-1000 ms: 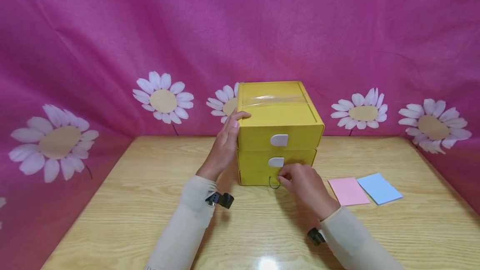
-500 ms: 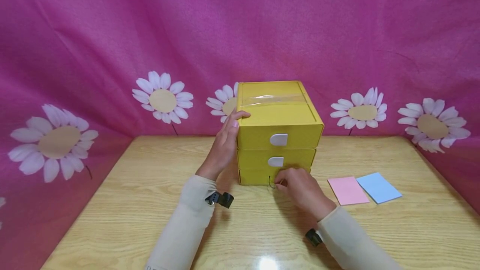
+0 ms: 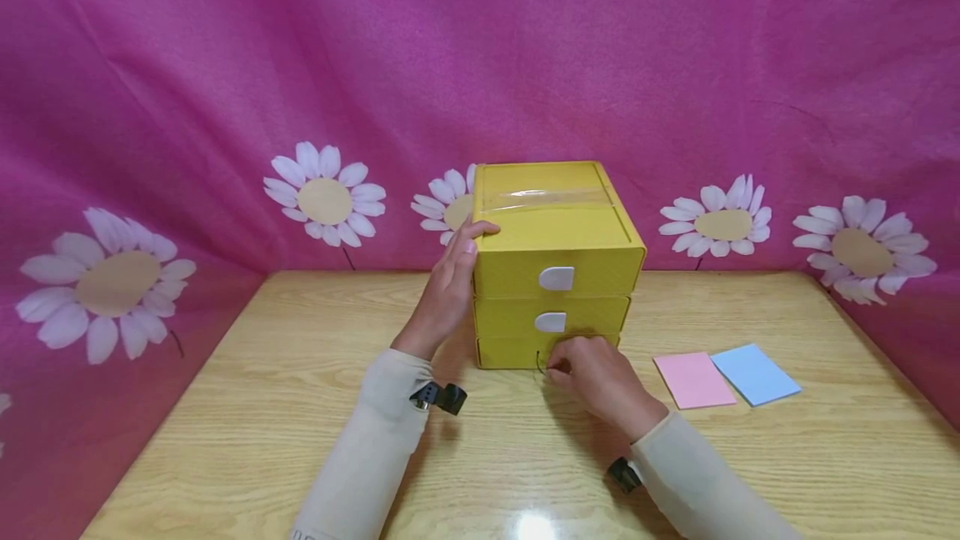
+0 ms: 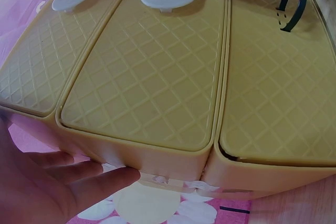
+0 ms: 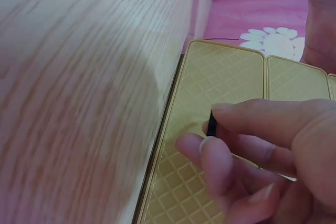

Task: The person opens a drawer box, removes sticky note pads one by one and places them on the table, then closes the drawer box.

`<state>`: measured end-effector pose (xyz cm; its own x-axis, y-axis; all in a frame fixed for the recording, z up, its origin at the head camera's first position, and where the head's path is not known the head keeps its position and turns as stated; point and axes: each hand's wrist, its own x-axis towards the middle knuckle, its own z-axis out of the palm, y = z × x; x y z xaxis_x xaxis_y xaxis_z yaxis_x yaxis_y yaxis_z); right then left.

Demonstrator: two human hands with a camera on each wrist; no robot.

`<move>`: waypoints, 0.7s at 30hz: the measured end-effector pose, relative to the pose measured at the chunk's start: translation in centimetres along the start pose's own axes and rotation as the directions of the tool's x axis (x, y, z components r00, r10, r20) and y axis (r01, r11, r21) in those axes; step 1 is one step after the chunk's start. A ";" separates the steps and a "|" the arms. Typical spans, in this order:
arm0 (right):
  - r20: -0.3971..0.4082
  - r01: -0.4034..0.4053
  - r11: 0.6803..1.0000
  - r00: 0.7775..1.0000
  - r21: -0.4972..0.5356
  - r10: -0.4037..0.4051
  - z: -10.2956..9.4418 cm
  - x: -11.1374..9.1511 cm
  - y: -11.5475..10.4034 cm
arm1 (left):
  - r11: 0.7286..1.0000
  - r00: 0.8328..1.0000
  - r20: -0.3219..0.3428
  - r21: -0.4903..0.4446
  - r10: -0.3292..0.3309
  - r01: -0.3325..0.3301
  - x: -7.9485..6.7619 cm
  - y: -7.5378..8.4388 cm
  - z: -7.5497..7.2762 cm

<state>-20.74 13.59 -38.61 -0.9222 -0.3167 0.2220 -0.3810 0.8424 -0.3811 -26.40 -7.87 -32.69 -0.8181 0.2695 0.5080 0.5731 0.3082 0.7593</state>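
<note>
A yellow drawer box [image 3: 555, 227] with three stacked drawers stands on the table in the head view. Its two upper drawers carry white tab pulls [image 3: 557, 277]; the bottom drawer [image 4: 278, 87] has a thin black loop handle [image 4: 298, 14]. My right hand [image 3: 600, 377] pinches that loop between thumb and fingers, as the right wrist view shows up close. My left hand [image 3: 442, 294] rests on the box's left side with fingers extended, one fingertip on the top edge. At one corner of the bottom drawer there is a narrow dark gap in the left wrist view.
To the right of the box lie a pink pad of paper [image 3: 693, 380] and a blue pad [image 3: 756, 374], side by side. Clear tape [image 3: 551, 200] crosses the box top. Behind the wooden table [image 3: 300, 373] hangs a magenta cloth [image 3: 375, 65] with printed daisies.
My right hand has shifted a little left and down along the bottom drawer, onto the black loop. My left hand has stayed against the box.
</note>
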 end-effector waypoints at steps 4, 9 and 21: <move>-0.004 -0.014 1.000 1.000 0.000 0.014 0.1 0.1 -0.1 | 1.000 1.000 -0.003 -0.004 0.009 -0.009 0.0 0.0 0.1; -0.018 -0.007 1.000 1.000 0.004 0.008 0.2 0.2 0.0 | 1.000 1.000 0.002 -0.001 0.002 -0.002 0.1 -0.7 0.2; -0.020 -0.037 0.999 0.999 0.008 0.037 0.7 0.3 -0.1 | 0.999 1.000 0.009 -0.033 -0.006 0.006 0.2 -0.5 0.1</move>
<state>-20.99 13.09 -39.10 -0.9340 -0.2766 0.2259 -0.3475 0.8501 -0.3957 -26.83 -7.84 -33.02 -0.8211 0.2759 0.4997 0.5660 0.2798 0.7755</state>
